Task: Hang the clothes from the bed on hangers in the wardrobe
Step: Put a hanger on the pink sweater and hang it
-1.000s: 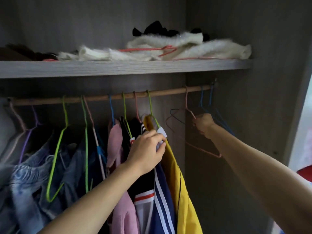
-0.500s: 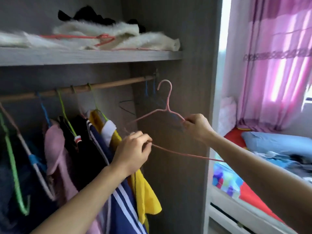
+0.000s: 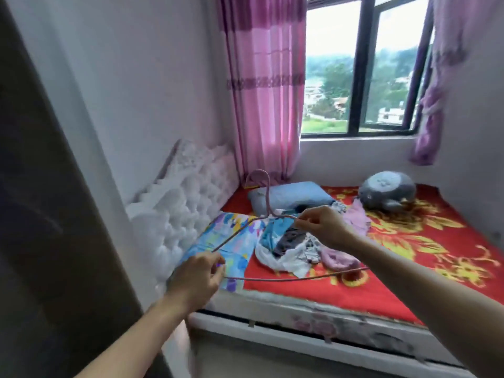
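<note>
White wall (image 3: 141,77) lit by daylight, dark-framed window (image 3: 366,64) flanked by pink curtain (image 3: 266,91) and purple curtain (image 3: 436,99), tufted white headboard (image 3: 185,205) set against the wall, bed (image 3: 305,312) covered by red floral sheet (image 3: 425,257).

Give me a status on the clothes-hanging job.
Done: nothing visible; the wardrobe rail is out of view. In hand: an empty pink hanger, gripped by the left hand and right hand. Left: the pile of clothes lies on the bed, none on the hanger yet.
</note>
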The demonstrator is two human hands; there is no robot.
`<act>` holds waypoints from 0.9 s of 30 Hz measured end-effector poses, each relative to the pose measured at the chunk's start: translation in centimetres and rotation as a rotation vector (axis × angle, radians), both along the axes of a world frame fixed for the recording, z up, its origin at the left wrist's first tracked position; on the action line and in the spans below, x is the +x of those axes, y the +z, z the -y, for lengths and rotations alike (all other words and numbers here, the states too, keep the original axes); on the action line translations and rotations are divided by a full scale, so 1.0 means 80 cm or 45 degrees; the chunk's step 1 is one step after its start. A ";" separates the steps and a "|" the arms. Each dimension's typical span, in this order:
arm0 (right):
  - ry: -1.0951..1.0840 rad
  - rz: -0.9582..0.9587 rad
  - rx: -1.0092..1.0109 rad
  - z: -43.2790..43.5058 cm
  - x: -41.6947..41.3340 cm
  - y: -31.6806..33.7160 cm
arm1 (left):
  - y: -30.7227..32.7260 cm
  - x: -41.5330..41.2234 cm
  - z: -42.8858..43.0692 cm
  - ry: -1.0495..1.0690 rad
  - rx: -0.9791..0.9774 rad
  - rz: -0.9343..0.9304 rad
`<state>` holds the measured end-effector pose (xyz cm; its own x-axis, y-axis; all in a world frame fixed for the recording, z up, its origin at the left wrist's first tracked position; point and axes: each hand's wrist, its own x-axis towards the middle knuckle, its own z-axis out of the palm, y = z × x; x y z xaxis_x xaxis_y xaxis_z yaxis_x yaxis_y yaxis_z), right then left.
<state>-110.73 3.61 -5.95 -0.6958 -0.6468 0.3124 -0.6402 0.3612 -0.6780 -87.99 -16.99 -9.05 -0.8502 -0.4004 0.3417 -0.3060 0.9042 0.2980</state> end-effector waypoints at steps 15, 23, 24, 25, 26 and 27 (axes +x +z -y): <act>-0.618 0.234 0.005 -0.259 -0.289 -0.128 | -0.112 -0.356 -0.138 -0.298 0.174 0.406; -0.846 0.387 -0.062 -0.252 -0.446 -0.173 | -0.150 -0.558 -0.094 -0.407 0.239 0.476; -0.881 0.410 -0.075 -0.250 -0.466 -0.174 | -0.154 -0.585 -0.085 -0.415 0.243 0.500; -0.921 0.429 -0.087 -0.248 -0.484 -0.175 | -0.157 -0.612 -0.077 -0.431 0.241 0.520; -0.959 0.444 -0.095 -0.246 -0.501 -0.178 | -0.159 -0.640 -0.070 -0.452 0.239 0.534; -0.996 0.455 -0.097 -0.246 -0.517 -0.180 | -0.161 -0.668 -0.065 -0.469 0.236 0.539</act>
<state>-152.06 23.26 -20.37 -0.9972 0.0731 0.0131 0.0297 0.5543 -0.8318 -141.43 -11.77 -21.91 -0.9917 -0.0737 -0.1054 -0.1088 0.9180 0.3814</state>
